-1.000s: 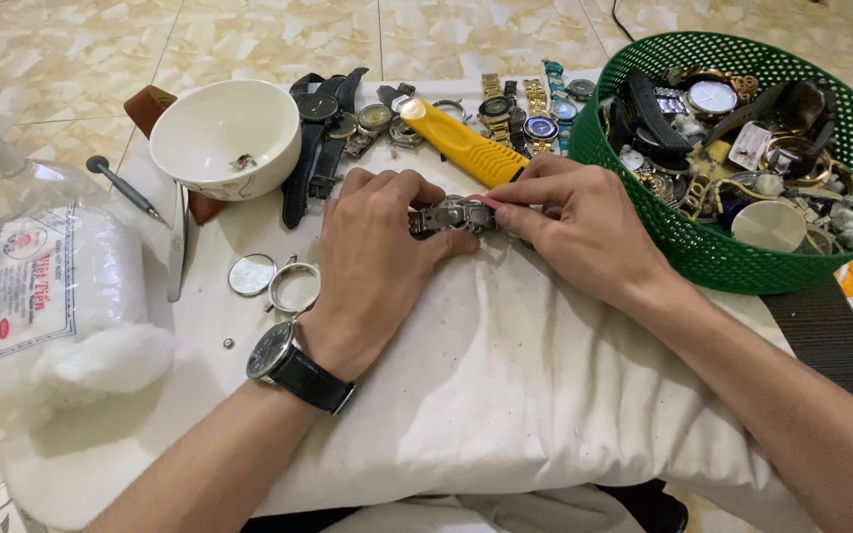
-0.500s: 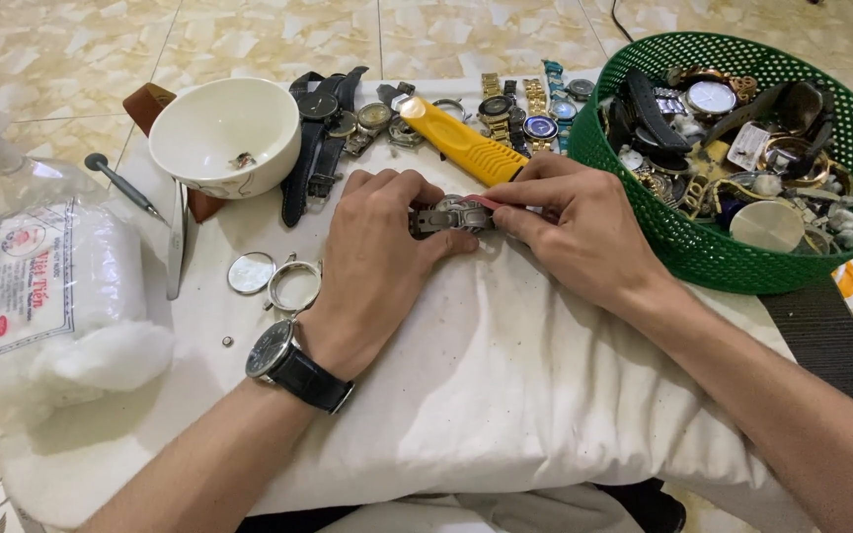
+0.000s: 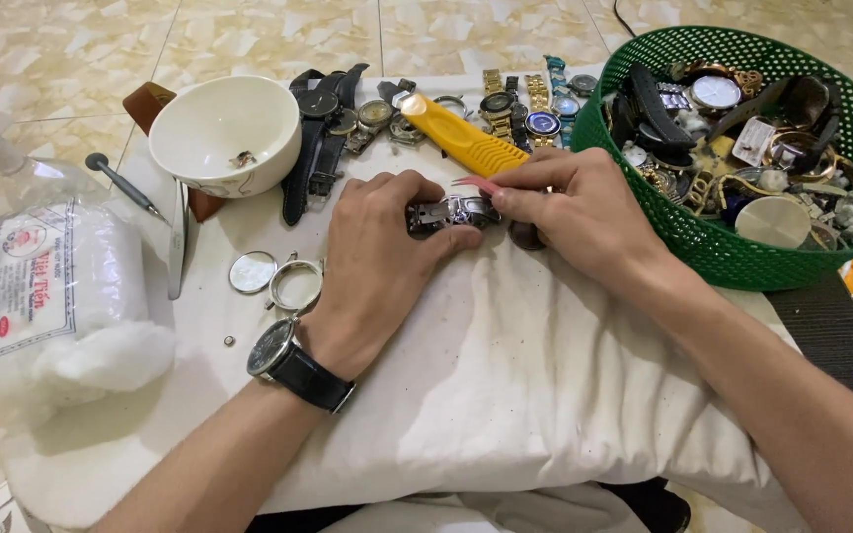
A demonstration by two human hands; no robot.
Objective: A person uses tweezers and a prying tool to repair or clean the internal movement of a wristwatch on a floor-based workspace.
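your left hand (image 3: 372,262) presses a silver metal watch (image 3: 451,211) down on the white cloth (image 3: 505,365) that covers the table, its fingers closed over the watch's left end and thumb along the lower edge. your right hand (image 3: 575,212) meets it from the right, fingers pinched narrow around a thin pink tool (image 3: 476,184) whose tip sits just above the watch. the watch lies between the two hands, near the middle of the cloth. just behind them lies a yellow-handled tool (image 3: 456,133), with a row of loose watches (image 3: 520,104) beyond it. a white bowl (image 3: 226,133) stands to the left, a green basket (image 3: 841,118) full of watches to the right. a round glass and a metal ring (image 3: 293,284) lie beside your left wrist, which wears a black-strapped wristwatch (image 3: 293,360).
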